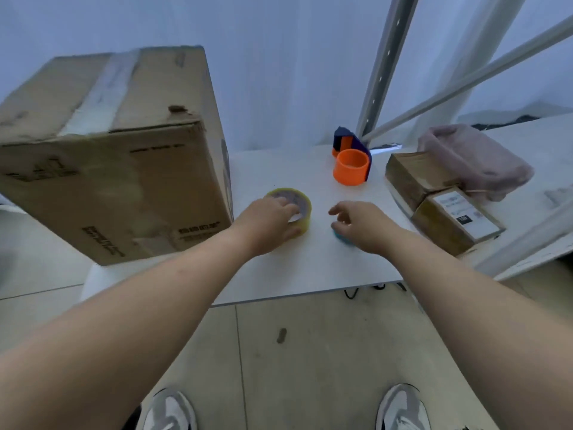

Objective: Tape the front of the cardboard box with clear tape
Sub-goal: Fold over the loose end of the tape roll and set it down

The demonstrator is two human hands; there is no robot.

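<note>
A large cardboard box (pixel 108 156) stands on the left of the white table (pixel 310 268), with old tape across its top. A roll of clear, yellowish tape (pixel 302 201) lies flat on the table right of the box. My left hand (pixel 266 225) rests on the roll, fingers curled over its top and into its core. My right hand (pixel 362 226) hovers just right of the roll, fingers spread and bent, over a small blue object (pixel 341 237) that is mostly hidden under it.
An orange tape dispenser (pixel 352 161) with a dark blue body stands behind the hands. Two small cardboard parcels (pixel 440 197) and a pink cloth bundle (pixel 474 159) lie at the right. Metal shelf posts (pixel 384 63) rise behind. The table's front edge is near my feet.
</note>
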